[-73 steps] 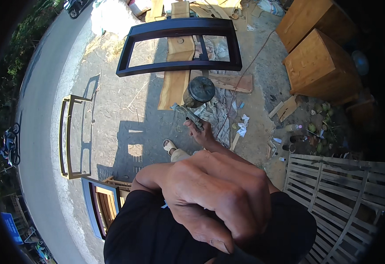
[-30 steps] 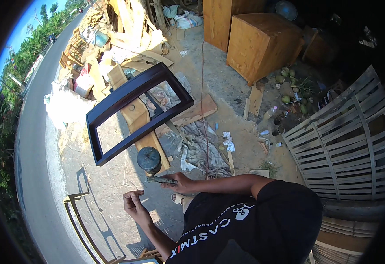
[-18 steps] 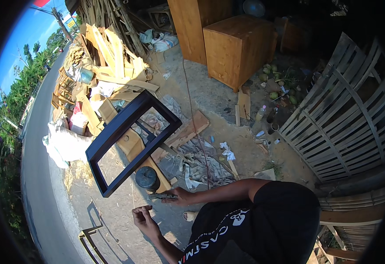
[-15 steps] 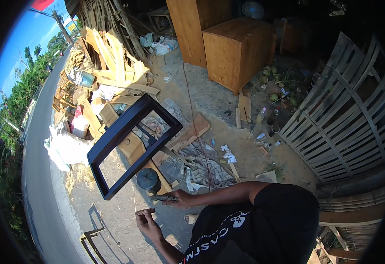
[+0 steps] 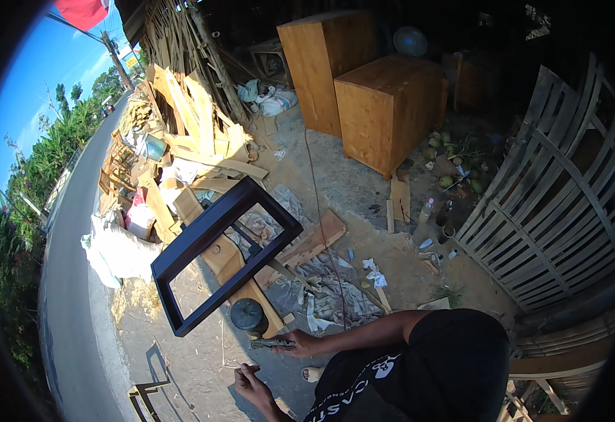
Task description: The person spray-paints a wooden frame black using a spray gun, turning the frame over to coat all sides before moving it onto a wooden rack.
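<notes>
A spray gun with a round dark cup on top is in my right hand, whose fingers are closed round its body. Just beyond it stands a dark, glossy rectangular frame, tilted, with an open middle and a raised far side. It seems to rest on a support that is mostly hidden. Below and left of the spray gun is my left hand, its fingers curled together. What those fingers hold, if anything, is too small to make out. The gun's front end is near the frame but apart from it.
Wooden boards and scraps are heaped at the far left beside the road. Two brown wooden cabinets stand at the back. A slatted bamboo panel leans at right. Crumpled cloth lies beyond my right arm.
The whole view has shifted, so the frame, cabinets and both hands sit slightly lower and further right. My right hand keeps its hold on the spray gun; my left hand stays curled.
</notes>
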The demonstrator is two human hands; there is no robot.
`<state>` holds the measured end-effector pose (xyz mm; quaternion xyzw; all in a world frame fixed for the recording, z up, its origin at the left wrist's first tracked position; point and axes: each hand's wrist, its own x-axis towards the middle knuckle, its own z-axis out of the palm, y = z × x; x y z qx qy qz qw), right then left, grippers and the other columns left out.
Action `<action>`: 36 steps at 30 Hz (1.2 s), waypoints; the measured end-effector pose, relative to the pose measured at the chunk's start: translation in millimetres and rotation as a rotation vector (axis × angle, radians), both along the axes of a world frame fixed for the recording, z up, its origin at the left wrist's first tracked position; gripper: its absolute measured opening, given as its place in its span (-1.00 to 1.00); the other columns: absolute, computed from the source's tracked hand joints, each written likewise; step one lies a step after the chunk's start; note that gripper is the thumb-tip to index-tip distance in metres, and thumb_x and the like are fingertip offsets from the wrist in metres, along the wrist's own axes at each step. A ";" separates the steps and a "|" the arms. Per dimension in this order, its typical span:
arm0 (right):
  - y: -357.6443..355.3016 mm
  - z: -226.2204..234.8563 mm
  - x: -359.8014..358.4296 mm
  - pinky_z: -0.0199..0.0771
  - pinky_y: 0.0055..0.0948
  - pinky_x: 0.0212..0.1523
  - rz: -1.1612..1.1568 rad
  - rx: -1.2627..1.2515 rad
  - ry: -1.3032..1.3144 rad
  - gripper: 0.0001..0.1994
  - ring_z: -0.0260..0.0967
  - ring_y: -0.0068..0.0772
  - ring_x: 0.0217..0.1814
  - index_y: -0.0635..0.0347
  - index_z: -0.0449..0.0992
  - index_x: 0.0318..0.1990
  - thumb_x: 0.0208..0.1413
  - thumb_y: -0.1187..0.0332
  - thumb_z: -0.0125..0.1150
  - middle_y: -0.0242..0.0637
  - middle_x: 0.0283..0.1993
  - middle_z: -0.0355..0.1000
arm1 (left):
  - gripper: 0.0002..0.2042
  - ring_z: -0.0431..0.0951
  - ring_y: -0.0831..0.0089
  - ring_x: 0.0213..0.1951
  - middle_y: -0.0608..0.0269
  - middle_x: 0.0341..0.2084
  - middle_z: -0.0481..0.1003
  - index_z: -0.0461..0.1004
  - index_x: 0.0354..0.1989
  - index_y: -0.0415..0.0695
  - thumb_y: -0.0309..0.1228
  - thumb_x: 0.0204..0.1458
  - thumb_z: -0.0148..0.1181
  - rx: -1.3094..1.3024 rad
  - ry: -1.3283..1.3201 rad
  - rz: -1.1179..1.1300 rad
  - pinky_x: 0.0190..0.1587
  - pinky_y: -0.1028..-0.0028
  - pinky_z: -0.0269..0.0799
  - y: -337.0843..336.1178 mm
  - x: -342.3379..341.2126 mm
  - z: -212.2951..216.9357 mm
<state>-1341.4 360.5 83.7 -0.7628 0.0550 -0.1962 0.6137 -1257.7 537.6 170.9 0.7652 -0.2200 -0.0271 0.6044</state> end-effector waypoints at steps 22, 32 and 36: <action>4.4 4.7 -4.9 0.37 -0.43 -0.46 -0.052 0.063 -0.008 -0.56 0.38 -0.59 -0.56 0.08 0.53 0.18 0.25 0.07 0.29 -0.29 -0.54 0.50 | -0.77 0.44 0.50 -0.34 0.20 -0.44 0.50 0.39 -0.36 -0.27 -0.39 0.34 0.07 -0.076 -0.057 -0.108 -0.16 0.46 0.38 -31.0 10.2 -1.0; 5.5 12.2 -8.9 0.36 -0.43 -0.47 -0.144 0.024 -0.097 -0.59 0.34 -0.63 -0.56 0.13 0.57 0.13 0.24 0.10 0.31 -0.29 -0.59 0.46 | -0.79 0.44 0.51 -0.33 0.19 -0.43 0.50 0.39 -0.34 -0.27 -0.41 0.35 0.04 -0.053 0.007 -0.138 -0.14 0.47 0.38 -28.7 5.2 -2.0; 7.4 14.6 -8.7 0.34 -0.44 -0.51 -0.114 0.097 -0.017 -0.60 0.32 -0.62 -0.59 0.15 0.57 0.14 0.25 0.15 0.31 -0.27 -0.62 0.43 | -0.78 0.44 0.51 -0.33 0.20 -0.44 0.51 0.40 -0.34 -0.26 -0.38 0.35 0.06 -0.012 0.007 -0.078 -0.15 0.45 0.38 -19.8 0.5 -2.8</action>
